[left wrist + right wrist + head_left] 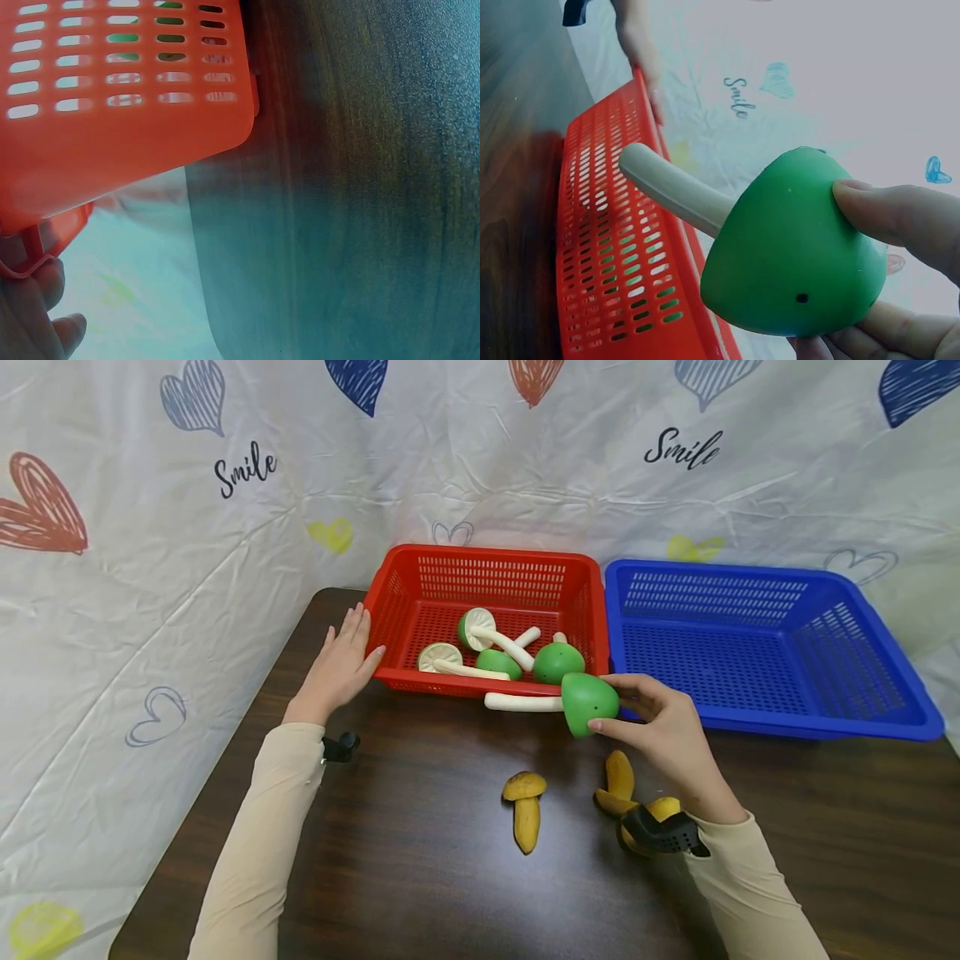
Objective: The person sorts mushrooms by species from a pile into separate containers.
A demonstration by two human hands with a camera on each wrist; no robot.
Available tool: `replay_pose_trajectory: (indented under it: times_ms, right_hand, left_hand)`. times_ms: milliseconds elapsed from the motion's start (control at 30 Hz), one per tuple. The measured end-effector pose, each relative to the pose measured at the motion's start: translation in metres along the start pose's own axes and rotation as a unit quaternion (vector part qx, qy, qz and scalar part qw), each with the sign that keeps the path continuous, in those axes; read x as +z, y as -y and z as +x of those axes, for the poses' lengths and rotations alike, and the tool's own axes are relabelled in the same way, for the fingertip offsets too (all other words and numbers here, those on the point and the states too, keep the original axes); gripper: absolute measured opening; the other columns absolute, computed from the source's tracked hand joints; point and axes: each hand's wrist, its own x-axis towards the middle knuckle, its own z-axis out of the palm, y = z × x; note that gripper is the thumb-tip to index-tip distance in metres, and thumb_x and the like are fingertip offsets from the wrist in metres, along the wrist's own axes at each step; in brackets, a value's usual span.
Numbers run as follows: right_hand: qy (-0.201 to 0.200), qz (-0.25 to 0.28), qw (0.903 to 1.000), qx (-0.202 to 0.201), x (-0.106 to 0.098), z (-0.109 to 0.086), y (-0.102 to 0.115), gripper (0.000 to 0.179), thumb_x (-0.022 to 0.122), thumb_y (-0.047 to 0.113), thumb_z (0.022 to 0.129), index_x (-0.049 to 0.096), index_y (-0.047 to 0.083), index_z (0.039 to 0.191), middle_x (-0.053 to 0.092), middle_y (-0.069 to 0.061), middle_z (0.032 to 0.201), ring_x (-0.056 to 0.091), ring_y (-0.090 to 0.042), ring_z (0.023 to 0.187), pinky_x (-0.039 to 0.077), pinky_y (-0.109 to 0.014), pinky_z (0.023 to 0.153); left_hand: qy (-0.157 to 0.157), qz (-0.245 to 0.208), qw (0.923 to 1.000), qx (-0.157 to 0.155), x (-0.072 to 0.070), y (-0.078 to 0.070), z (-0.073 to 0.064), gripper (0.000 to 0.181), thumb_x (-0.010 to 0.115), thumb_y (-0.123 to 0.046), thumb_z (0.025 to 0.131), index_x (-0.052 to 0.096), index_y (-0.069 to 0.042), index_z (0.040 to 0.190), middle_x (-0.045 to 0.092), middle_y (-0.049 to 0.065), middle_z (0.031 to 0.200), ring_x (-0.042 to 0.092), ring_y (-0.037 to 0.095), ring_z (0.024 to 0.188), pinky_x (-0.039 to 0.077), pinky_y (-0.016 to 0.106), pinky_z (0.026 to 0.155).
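My right hand (667, 735) pinches a toy mushroom by its green cap (795, 247), thumb on one side and fingers on the other. Its white stem (522, 702) points left, just in front of the red basket (480, 553). Several more green-capped mushrooms lie inside that basket, one cap (558, 663) close to the held one. My left hand (339, 660) rests on the basket's left rim with its fingers extended. In the left wrist view, fingertips (49, 281) show at the rim of the red basket (127, 157).
A blue basket (817, 727) stands right of the red one. On the dark table (420, 885) lie a brown-yellow mushroom (527, 822) and several similar yellow pieces (618, 777), partly behind my right wrist. A white cloth with hearts (480, 468) hangs behind.
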Motion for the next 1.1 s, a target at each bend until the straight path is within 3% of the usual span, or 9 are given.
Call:
replay_pose_trajectory:
  times_ms: [267, 533, 767, 933, 1100]
  right_hand:
    - [-0.001, 0.017, 0.9998, -0.006, 0.001, 0.004, 0.003, 0.051, 0.077, 0.023, 0.08, 0.059, 0.009, 0.126, 0.058, -0.01, 0.124, 0.057, -0.028, 0.112, 0.051, -0.02, 0.077]
    - [-0.004, 0.038, 0.9991, -0.016, 0.0, 0.007, 0.005, 0.049, 0.076, 0.02, 0.081, 0.06, 0.01, 0.126, 0.06, -0.006, 0.122, 0.058, -0.017, 0.107, 0.049, -0.02, 0.082]
    - [-0.033, 0.099, 0.9945, -0.012, 0.002, 0.014, 0.006, 0.049, 0.077, 0.013, 0.079, 0.059, 0.005, 0.125, 0.06, -0.004, 0.121, 0.06, -0.013, 0.104, 0.048, -0.018, 0.085]
    - [-0.046, 0.092, 0.9941, -0.033, 0.003, 0.023, 0.005, 0.05, 0.076, 0.009, 0.08, 0.057, 0.0, 0.126, 0.059, -0.006, 0.121, 0.059, -0.01, 0.105, 0.047, -0.017, 0.085]
    - [-0.047, 0.089, 0.9946, -0.026, 0.004, 0.032, 0.006, 0.052, 0.077, 0.013, 0.08, 0.058, 0.003, 0.127, 0.059, -0.007, 0.123, 0.059, -0.012, 0.107, 0.048, -0.017, 0.085]
  left_hand:
    - [-0.003, 0.002, 1.0, 0.001, 0.0, -0.001, 0.0, 0.07, 0.034, -0.039, 0.1, 0.009, 0.006, 0.148, 0.005, 0.02, 0.156, 0.001, 0.029, 0.144, 0.006, 0.054, 0.112]
    - [-0.004, 0.0, 1.0, 0.001, 0.0, -0.001, 0.0, 0.07, 0.034, -0.039, 0.1, 0.009, 0.006, 0.148, 0.006, 0.02, 0.156, 0.002, 0.029, 0.144, 0.005, 0.053, 0.112]
    - [-0.006, 0.001, 1.0, 0.0, 0.001, -0.001, 0.001, 0.07, 0.038, -0.035, 0.1, 0.01, 0.006, 0.148, 0.006, 0.02, 0.156, 0.002, 0.029, 0.144, 0.007, 0.054, 0.112]
    - [-0.004, -0.001, 1.0, -0.002, 0.001, 0.0, 0.001, 0.07, 0.036, -0.038, 0.1, 0.009, 0.006, 0.148, 0.005, 0.019, 0.156, 0.001, 0.028, 0.144, 0.006, 0.053, 0.112]
    - [-0.005, -0.003, 1.0, -0.002, 0.001, 0.001, 0.001, 0.071, 0.036, -0.038, 0.099, 0.009, 0.005, 0.149, 0.005, 0.018, 0.156, 0.0, 0.027, 0.144, 0.004, 0.052, 0.112]
